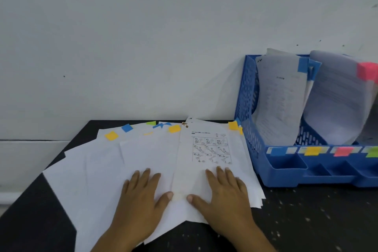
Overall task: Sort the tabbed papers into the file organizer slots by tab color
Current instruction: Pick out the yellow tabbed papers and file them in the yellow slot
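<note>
Several white tabbed papers lie fanned out on the black table, with yellow, blue and green tabs along their far edges. The top sheet carries a printed grid of drawings. My left hand rests flat on the papers, fingers straight. My right hand presses flat on the printed sheet beside it. The blue file organizer stands at the right. Its front rim bears blue, yellow, pink and green labels. A blue-tabbed sheet and a pink-tabbed sheet stand in its slots.
A white wall rises directly behind the table and organizer. The table's left edge runs diagonally toward the near left. Bare speckled black tabletop lies in front of the organizer.
</note>
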A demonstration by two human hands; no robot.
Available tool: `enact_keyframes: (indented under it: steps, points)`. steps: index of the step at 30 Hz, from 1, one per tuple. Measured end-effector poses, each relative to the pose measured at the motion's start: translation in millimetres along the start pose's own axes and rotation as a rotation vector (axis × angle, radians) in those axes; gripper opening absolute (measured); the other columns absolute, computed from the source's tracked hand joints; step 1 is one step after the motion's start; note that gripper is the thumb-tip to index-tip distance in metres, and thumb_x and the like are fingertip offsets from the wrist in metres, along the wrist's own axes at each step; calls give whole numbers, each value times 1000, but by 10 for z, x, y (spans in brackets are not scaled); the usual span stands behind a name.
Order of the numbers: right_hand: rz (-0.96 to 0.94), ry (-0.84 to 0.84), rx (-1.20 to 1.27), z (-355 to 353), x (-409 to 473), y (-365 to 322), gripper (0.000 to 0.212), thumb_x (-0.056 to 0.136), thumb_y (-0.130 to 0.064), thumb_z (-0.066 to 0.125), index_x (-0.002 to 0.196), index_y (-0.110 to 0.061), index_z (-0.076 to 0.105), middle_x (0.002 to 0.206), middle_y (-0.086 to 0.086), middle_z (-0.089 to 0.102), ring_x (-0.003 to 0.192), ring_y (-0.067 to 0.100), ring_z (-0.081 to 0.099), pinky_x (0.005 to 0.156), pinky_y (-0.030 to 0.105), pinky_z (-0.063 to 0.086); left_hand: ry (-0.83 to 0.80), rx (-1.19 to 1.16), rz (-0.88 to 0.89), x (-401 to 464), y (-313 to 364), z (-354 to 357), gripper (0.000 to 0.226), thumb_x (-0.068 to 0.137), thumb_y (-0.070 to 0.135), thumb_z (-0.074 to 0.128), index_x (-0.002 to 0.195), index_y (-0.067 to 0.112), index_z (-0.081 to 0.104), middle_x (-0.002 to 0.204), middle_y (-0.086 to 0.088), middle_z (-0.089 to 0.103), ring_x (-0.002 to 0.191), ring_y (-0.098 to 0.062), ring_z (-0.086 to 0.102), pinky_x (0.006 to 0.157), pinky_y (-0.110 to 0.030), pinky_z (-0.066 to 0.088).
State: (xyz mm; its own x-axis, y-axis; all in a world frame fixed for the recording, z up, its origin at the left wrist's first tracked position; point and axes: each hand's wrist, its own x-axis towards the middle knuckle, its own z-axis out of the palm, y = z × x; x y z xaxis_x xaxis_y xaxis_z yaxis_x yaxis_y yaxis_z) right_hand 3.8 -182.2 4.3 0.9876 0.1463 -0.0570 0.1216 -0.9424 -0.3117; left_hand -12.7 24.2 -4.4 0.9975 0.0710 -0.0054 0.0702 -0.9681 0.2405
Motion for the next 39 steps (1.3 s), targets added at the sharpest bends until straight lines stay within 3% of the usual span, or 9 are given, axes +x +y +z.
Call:
enact_keyframes:
  steps: [3,6,9,13,16,18,25,30,39]
  points:
    - [0,121,-84,112,9,23,81,82,-77,12,146,-35,35,158,-1,28,148,21,18,118,42,16,35,-33,-9,-5,-52,80,124,48,84,-32,151,35,18,162,6,4,149,-19,-3,118,-37,-4]
    - [-17,339,-72,175,32,60,37,84,-53,57,108,-30,73,116,-1,71,115,25,64,89,44,52,46,-101,-7,-29,-51,72,120,52,87,-26,150,35,21,161,7,7,148,-16,-3,119,-35,-6]
    - [15,403,-20,173,56,59,23,66,-32,87,85,-26,77,92,-3,77,94,26,72,75,43,56,101,-263,-18,-76,-22,-9,79,82,76,16,146,32,33,158,10,22,148,-12,3,120,-31,-2]
    - [25,427,-33,175,38,4,42,78,-59,66,108,-30,71,124,3,67,125,29,56,95,51,44,205,-365,-28,-124,41,-68,48,95,49,41,141,32,41,150,14,36,144,-6,17,115,-24,17]
    - [42,137,-56,176,21,-84,96,74,-88,18,152,-34,17,163,4,5,150,23,-4,116,52,1,166,-368,-48,-144,60,-46,48,98,44,39,144,33,35,152,13,33,144,-7,19,114,-24,20]
    - [46,28,-64,134,16,-123,101,73,-90,11,154,-31,4,163,3,-5,149,21,-11,116,54,-7,144,-323,-39,-153,43,-18,48,99,41,39,146,32,32,153,12,31,144,-6,18,114,-23,19]
    - [33,208,-59,169,64,-77,49,97,-57,33,142,-39,41,153,-11,37,146,14,23,116,51,16,137,-389,-53,-183,26,-25,48,97,40,44,144,33,35,152,12,31,143,-7,23,114,-23,21]
    - [5,428,-11,229,121,-33,26,61,-31,90,84,-30,78,81,-4,77,88,20,74,81,49,55,159,-487,-66,-171,17,-21,47,95,41,48,141,32,41,146,11,42,137,-8,34,114,-27,30]
    - [-150,616,169,129,-33,-163,14,83,-29,75,98,-29,77,90,-13,76,83,3,70,105,45,41,210,-869,-68,-190,85,-334,58,84,56,46,139,50,29,124,18,55,108,-3,56,94,-17,39]
